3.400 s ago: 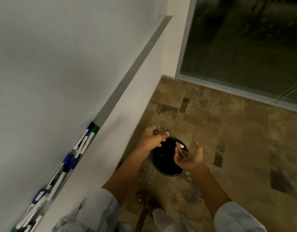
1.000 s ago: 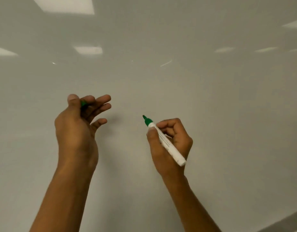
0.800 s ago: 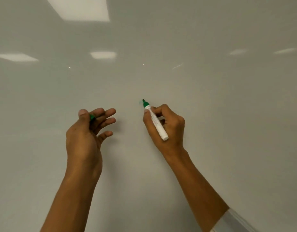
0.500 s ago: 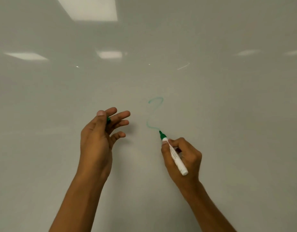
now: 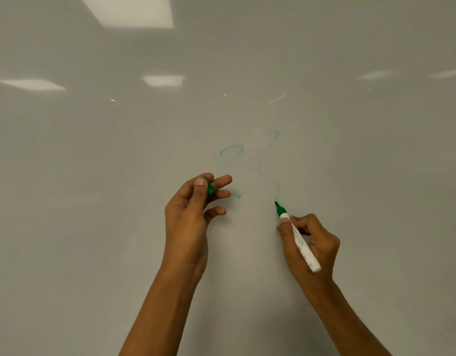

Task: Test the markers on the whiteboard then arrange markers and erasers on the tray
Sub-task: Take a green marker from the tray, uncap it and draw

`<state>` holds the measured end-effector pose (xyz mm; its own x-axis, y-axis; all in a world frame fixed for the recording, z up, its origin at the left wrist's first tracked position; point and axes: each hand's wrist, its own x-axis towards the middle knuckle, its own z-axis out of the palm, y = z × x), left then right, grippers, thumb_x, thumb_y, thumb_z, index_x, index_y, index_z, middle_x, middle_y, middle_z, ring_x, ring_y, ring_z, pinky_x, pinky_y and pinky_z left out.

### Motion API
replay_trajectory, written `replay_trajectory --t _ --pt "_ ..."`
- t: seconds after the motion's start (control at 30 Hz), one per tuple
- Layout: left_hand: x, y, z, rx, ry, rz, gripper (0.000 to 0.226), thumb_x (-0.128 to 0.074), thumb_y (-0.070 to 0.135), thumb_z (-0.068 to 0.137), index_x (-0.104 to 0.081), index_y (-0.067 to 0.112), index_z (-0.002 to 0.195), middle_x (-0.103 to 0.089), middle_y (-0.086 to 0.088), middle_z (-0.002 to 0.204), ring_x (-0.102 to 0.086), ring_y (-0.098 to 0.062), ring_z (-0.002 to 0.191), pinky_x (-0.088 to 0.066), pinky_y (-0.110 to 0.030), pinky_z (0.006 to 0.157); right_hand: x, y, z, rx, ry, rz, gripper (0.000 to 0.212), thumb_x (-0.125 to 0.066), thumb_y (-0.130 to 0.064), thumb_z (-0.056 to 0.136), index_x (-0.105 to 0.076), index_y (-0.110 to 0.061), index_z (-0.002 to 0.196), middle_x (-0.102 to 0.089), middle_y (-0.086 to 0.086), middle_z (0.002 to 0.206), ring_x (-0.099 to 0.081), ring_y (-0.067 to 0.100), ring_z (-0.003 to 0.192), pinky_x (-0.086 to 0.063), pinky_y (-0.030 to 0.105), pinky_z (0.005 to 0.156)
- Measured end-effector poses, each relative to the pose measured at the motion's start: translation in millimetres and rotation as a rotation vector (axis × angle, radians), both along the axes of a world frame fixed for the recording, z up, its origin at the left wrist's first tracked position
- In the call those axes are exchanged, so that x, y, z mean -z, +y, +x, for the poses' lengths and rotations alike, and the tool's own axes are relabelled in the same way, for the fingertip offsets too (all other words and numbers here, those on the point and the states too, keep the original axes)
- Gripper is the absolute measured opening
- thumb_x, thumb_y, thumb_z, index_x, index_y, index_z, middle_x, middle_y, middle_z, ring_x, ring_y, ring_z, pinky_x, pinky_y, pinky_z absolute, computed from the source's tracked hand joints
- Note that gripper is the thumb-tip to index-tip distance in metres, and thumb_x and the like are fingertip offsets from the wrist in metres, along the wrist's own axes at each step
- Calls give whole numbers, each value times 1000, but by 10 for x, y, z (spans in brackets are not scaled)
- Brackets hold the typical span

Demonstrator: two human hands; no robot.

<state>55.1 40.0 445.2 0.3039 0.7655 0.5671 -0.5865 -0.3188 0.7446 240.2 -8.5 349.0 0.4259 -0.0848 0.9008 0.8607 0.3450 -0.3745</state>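
Pinching a green marker cap (image 5: 210,187) between thumb and forefinger, the left hand (image 5: 189,214) is raised in front of the whiteboard (image 5: 93,176), its other fingers loosely spread. Just right of it a faint green squiggle (image 5: 230,156) shows on the board, then a longer wavy green line (image 5: 269,163). Lower right, the right hand (image 5: 309,244) grips the green marker (image 5: 297,238), fingers curled round its white barrel, tip at the wavy line's lower end.
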Motion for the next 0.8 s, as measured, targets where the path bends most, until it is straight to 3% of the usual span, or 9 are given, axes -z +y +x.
replay_trajectory --t 0.1,0.17,0.33,0.4,0.53,0.67,0.8 --pt "65 -100 165 63 17 -44 21 -41 23 103 -60 13 106 -76 -6 105 -70 -21 92 -52 -34 72 -24 -270 -148 -127 154 19 17 -72 -8 86 -65 -9 71 -71 -3 70 -70 10 67 -57 32 59" --pt "102 -189 249 139 13 -80 21 -41 23 104 -57 12 109 -76 -7 107 -71 -22 96 -54 -35 76 -121 -427 -375 -274 173 86 14 -70 -18 86 -65 -22 74 -73 -5 73 -72 11 72 -56 21 68" --pt "141 -419 338 392 -64 -216 19 -38 22 104 -55 14 108 -73 -15 111 -71 -25 103 -54 -40 91 -228 -570 -731 -469 122 104 12 -69 -45 83 -66 -34 78 -73 -7 75 -74 20 69 -59 26 72" --pt "168 -494 343 442 -71 -232 19 -39 21 103 -56 13 105 -73 -17 110 -71 -26 101 -53 -42 92 -239 -614 -746 -473 117 118 14 -68 -51 83 -67 -37 80 -74 -11 77 -75 18 71 -60 26 71" --pt "214 -566 339 465 -91 -257 17 -43 19 101 -57 10 102 -74 -18 104 -73 -26 94 -58 -38 87 -197 -681 -741 -427 104 116 9 -70 -36 82 -68 -27 81 -74 -19 80 -75 11 76 -57 18 70" --pt "241 -629 346 462 -70 -248 15 -45 15 99 -58 8 99 -75 -18 97 -73 -25 86 -60 -33 77 -166 -737 -748 -372 101 107 25 -69 -48 84 -68 -23 83 -74 -18 84 -74 10 74 -57 17 67" --pt "305 -719 390 453 -43 -219 15 -46 13 98 -60 8 94 -75 -16 94 -73 -23 85 -59 -29 75 -146 -806 -739 -302 56 88 21 -68 -49 84 -64 -28 87 -70 -29 86 -71 3 73 -54 11 65"
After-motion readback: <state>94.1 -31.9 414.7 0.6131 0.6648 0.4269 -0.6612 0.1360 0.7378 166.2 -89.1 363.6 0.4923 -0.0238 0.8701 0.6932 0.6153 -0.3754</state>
